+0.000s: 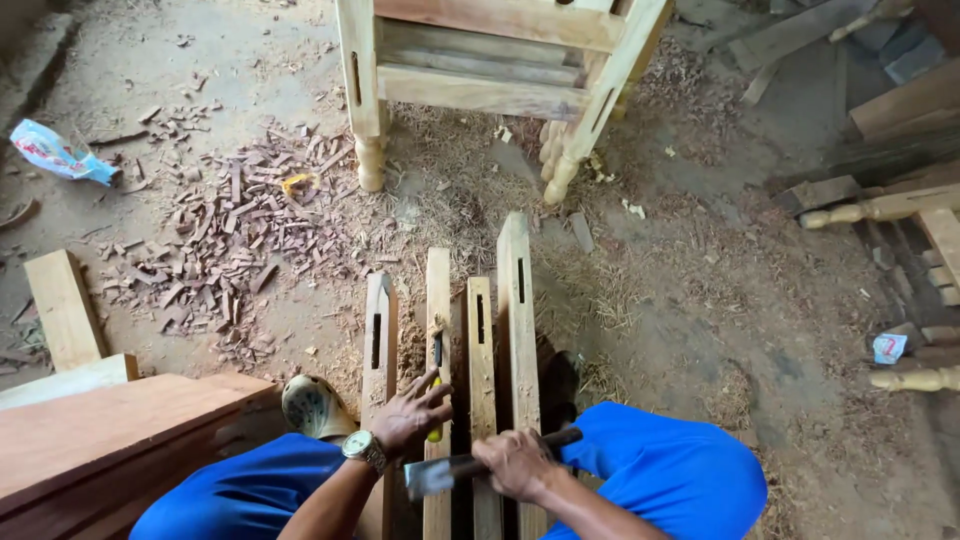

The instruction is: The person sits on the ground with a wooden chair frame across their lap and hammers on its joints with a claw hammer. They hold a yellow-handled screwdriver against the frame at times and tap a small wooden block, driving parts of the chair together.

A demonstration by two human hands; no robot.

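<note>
Dirt floor point(740, 300), scattered wood chips point(230, 240), pale wooden frame point(480, 60), daylight

Woodworking workshop: wood chips point(215, 235), shavings, unfinished table frame point(480, 75).

Four slotted wooden rails point(478, 330) lie side by side, running forward from under both hands. The left hand point(410, 412) rests on a chisel point(436, 400) standing on the second rail; the right hand point(516, 462), just beside it, holds a hatchet point(470, 468) across the rails. Wood chips point(235, 230) lie forward-left, a table frame point(480, 70) beyond the rails.
</note>
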